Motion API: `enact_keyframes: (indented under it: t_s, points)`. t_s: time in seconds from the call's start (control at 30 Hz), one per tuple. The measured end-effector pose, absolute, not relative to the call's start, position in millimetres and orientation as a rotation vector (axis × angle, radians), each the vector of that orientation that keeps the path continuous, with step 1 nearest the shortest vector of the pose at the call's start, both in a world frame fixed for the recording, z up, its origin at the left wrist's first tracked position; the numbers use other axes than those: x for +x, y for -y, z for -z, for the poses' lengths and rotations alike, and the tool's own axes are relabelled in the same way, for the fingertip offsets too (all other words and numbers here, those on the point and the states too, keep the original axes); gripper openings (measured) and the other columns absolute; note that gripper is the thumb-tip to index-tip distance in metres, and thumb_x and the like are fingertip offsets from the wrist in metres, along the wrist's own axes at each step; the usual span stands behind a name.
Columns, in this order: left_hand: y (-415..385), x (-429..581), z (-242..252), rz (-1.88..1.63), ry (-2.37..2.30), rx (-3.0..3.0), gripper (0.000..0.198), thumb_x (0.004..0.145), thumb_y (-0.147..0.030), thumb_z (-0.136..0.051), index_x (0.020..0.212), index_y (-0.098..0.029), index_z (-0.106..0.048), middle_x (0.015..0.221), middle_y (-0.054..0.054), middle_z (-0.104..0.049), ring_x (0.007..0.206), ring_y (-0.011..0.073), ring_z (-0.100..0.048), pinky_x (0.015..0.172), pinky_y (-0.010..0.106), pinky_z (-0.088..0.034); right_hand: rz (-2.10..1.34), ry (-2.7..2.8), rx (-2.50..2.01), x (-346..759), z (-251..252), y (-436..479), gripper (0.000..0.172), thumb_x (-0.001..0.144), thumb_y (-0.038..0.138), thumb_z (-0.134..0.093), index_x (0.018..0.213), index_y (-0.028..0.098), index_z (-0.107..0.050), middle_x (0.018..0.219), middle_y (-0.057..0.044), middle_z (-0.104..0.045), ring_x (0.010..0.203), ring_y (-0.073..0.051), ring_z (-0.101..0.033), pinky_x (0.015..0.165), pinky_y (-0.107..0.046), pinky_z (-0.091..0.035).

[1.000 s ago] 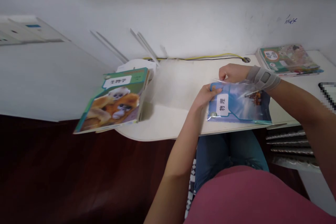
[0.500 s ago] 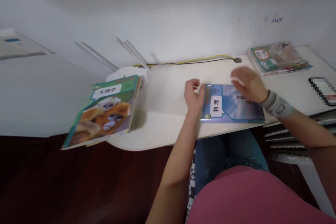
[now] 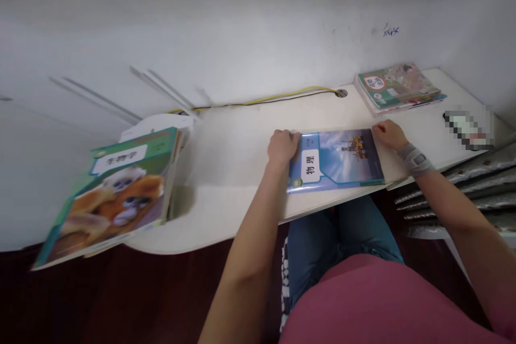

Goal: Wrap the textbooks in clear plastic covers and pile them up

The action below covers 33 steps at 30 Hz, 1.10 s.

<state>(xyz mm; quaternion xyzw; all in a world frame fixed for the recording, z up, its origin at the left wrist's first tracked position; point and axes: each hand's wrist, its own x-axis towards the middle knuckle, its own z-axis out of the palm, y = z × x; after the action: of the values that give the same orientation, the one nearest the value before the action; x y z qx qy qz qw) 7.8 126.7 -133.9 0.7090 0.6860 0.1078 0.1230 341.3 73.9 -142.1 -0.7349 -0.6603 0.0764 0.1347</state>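
Note:
A blue textbook (image 3: 336,158) with an oil rig and a white label on its cover lies flat on the white desk in front of me. My left hand (image 3: 282,146) is closed on its left edge, near the far corner, with the fingers partly hidden. At the opposite end, my right hand (image 3: 389,134), with a grey band on the wrist, has its fingers curled at the book's far right corner. Left of me stands a pile of textbooks, topped by a green textbook (image 3: 116,183) with golden monkeys on the cover; the pile overhangs the desk's edge.
A smaller stack of books (image 3: 401,86) sits at the back right against the wall. Near the right end lies a phone (image 3: 467,129), blurred out. A yellow cable (image 3: 282,97) runs along the wall into a desk hole. Grey slatted items (image 3: 455,188) jut out below right.
My right hand has come down from above the book to its right end, uncovering the cover picture. My left hand has closed on the left edge. The view has shifted to the right.

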Motion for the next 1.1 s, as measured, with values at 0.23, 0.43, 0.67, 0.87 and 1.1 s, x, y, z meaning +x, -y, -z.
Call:
enact_keyframes:
  t_s: [0.23, 0.43, 0.67, 0.87, 1.1]
  points:
    - [-146.7, 24.2, 136.2, -0.470, -1.983, 1.941, 0.025, 0.088, -0.029, -0.044, 0.100, -0.017, -0.062, 0.104, 0.011, -0.068, 0.098, 0.0232, -0.062, 0.081, 0.032, -0.044, -0.285, 1.811, -2.096, 331.2, 149.1, -99.7, 0.017, 0.080, 0.024, -0.051, 0.084, 0.014, -0.064, 0.085, -0.008, -0.067, 0.078, -0.018, -0.057, 0.072, -0.029, -0.042]
    - [-149.1, 21.7, 136.9, -0.329, -2.057, 1.922, 0.041, 0.088, -0.049, -0.046, 0.099, -0.013, -0.061, 0.108, 0.020, -0.066, 0.104, 0.0315, -0.060, 0.083, 0.038, -0.044, -0.222, 1.693, -2.176, 314.3, 153.2, -99.0, 0.019, 0.087, 0.023, -0.044, 0.097, 0.016, -0.058, 0.094, -0.013, -0.066, 0.085, -0.023, -0.059, 0.074, -0.034, -0.042]
    - [-154.1, 18.4, 140.8, -0.495, -2.032, 1.914, 0.023, 0.087, -0.036, -0.049, 0.099, -0.019, -0.059, 0.106, 0.012, -0.067, 0.100, 0.0261, -0.061, 0.082, 0.035, -0.045, -0.049, 1.683, -2.261, 292.9, 155.7, -99.2, 0.030, 0.093, 0.023, -0.031, 0.111, 0.015, -0.054, 0.106, -0.018, -0.065, 0.092, -0.027, -0.061, 0.075, -0.035, -0.042]
    - [-149.7, 35.2, 140.5, -0.378, -2.160, 2.041, 0.031, 0.091, -0.026, -0.040, 0.118, -0.014, -0.050, 0.106, 0.021, -0.067, 0.104, 0.0328, -0.061, 0.082, 0.041, -0.044, -0.067, 1.708, -2.283, 292.5, 156.2, -115.1, 0.033, 0.095, 0.023, -0.030, 0.116, 0.013, -0.052, 0.103, -0.018, -0.067, 0.090, -0.027, -0.063, 0.073, -0.035, -0.043]
    - [-136.0, 30.1, 146.7, -0.427, -2.241, 2.037, 0.038, 0.093, -0.025, -0.034, 0.127, -0.011, -0.043, 0.108, 0.022, -0.065, 0.107, 0.0323, -0.059, 0.086, 0.042, -0.042, -0.066, 1.825, -2.198, 287.9, 158.3, -136.5, 0.034, 0.097, 0.026, -0.028, 0.118, 0.011, -0.050, 0.105, -0.021, -0.066, 0.094, -0.026, -0.062, 0.076, -0.034, -0.041]
